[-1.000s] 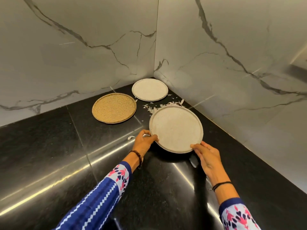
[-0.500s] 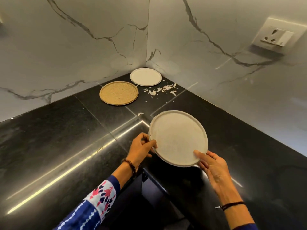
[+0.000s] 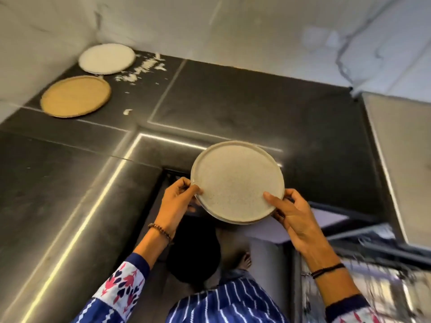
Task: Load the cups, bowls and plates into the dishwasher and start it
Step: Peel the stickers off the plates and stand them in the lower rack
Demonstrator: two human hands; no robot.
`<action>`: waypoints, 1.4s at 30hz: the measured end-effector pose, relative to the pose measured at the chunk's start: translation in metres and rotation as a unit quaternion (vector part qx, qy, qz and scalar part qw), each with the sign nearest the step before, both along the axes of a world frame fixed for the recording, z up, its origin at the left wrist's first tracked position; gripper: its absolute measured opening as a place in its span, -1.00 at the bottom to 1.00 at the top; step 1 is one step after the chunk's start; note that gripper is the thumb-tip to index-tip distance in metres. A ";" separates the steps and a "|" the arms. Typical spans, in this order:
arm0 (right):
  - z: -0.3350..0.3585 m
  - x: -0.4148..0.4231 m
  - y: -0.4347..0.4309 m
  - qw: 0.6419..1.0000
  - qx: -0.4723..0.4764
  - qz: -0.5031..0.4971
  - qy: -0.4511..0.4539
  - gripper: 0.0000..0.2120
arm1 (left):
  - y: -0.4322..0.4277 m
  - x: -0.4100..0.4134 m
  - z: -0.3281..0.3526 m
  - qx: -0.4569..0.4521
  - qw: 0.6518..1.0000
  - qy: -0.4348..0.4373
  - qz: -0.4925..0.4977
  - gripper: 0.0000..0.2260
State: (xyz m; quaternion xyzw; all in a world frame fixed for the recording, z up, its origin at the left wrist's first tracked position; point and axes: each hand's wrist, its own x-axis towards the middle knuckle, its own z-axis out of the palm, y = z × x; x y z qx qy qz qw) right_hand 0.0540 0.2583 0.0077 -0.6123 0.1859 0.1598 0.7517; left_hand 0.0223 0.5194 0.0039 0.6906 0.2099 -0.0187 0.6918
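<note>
A round speckled beige plate (image 3: 235,180) is held in the air over the inner corner of the black counter (image 3: 233,101). My left hand (image 3: 177,199) pinches its left rim with thumb on top. My right hand (image 3: 289,210) grips the right rim, thumb lying across the plate's face. A tan plate (image 3: 75,96) and a white plate (image 3: 106,58) lie flat on the counter at the back left corner. The open dishwasher (image 3: 382,271) shows blurred at the lower right, its racks hard to make out.
White scraps (image 3: 142,68) are scattered on the counter next to the white plate. Marble walls (image 3: 233,24) close the counter's back sides. A tall pale panel (image 3: 401,159) stands at the right. Below the plate are the floor and my foot (image 3: 245,259).
The plate has been lifted off the counter and drawn back toward me, past the counter's edge. The view has swung right and down, bringing the dishwasher into sight.
</note>
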 end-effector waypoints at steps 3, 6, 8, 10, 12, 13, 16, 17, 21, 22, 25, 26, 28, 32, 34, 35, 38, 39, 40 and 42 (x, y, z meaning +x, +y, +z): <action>-0.008 -0.034 -0.035 0.999 -0.020 -0.045 -0.001 -0.53 | -0.028 -0.010 -0.010 0.004 0.998 0.010 -0.061 -0.85; -0.020 -0.067 -0.072 0.995 -0.042 -0.088 0.000 -0.50 | -0.060 -0.020 -0.015 0.002 0.993 0.010 -0.121 -0.88; -0.026 -0.088 -0.095 0.993 -0.048 -0.109 0.008 -0.51 | -0.084 -0.027 -0.019 0.012 0.988 0.015 -0.151 -0.88; -0.032 -0.108 -0.119 0.991 -0.043 -0.128 0.012 -0.52 | -0.108 -0.035 -0.025 0.020 0.985 0.019 -0.173 -0.84; -0.041 -0.125 -0.142 0.989 -0.046 -0.142 0.021 -0.51 | -0.131 -0.043 -0.029 0.026 0.980 0.026 -0.197 -0.83; -0.046 -0.133 -0.156 0.988 -0.049 -0.146 0.025 -0.50 | -0.145 -0.047 -0.030 0.030 0.977 0.030 -0.211 -0.83; -0.056 -0.163 -0.198 0.985 -0.062 -0.155 0.045 -0.50 | -0.185 -0.065 -0.035 0.053 0.966 0.049 -0.246 -0.83; -0.059 -0.173 -0.217 0.984 -0.065 -0.162 0.047 -0.53 | -0.204 -0.071 -0.039 0.064 0.962 0.057 -0.260 -0.84; -0.072 -0.203 -0.280 0.980 -0.078 -0.180 0.043 -0.68 | -0.263 -0.092 -0.057 0.131 0.940 0.077 -0.306 -0.90; -0.076 -0.211 -0.299 0.978 -0.082 -0.188 0.046 -0.67 | -0.282 -0.098 -0.061 0.142 0.935 0.082 -0.315 -0.90; -0.087 -0.231 -0.353 0.972 -0.091 -0.209 0.057 -0.65 | -0.338 -0.111 -0.072 0.159 0.925 0.088 -0.333 -0.90; -0.090 -0.235 -0.367 0.970 -0.093 -0.216 0.062 -0.63 | -0.353 -0.114 -0.075 0.162 0.922 0.091 -0.339 -0.89; -0.098 -0.244 -0.399 0.965 -0.100 -0.233 0.067 -0.61 | -0.388 -0.119 -0.084 0.174 0.912 0.095 -0.359 -0.89; -0.113 -0.261 -0.449 0.955 -0.102 -0.268 0.079 -0.72 | -0.454 -0.118 -0.106 0.178 0.903 0.095 -0.380 -0.89; -0.126 -0.271 -0.472 0.947 -0.103 -0.289 0.096 -0.73 | -0.487 -0.112 -0.124 0.162 0.902 0.103 -0.387 -0.89; -0.135 -0.277 -0.482 0.943 -0.106 -0.299 0.105 -0.72 | -0.503 -0.107 -0.134 0.157 0.900 0.108 -0.392 -0.90; -0.164 -0.291 -0.514 0.928 -0.130 -0.326 0.125 -0.72 | -0.551 -0.088 -0.170 0.158 0.884 0.107 -0.427 -0.92; -0.177 -0.294 -0.525 0.923 -0.134 -0.336 0.131 -0.73 | -0.568 -0.081 -0.185 0.164 0.874 0.101 -0.445 -0.91; -0.189 -0.297 -0.535 0.918 -0.133 -0.347 0.136 -0.74 | -0.585 -0.073 -0.200 0.172 0.864 0.097 -0.463 -0.90; -0.213 -0.303 -0.552 0.905 -0.133 -0.377 0.144 -0.73 | -0.618 -0.058 -0.227 0.194 0.837 0.081 -0.505 -0.86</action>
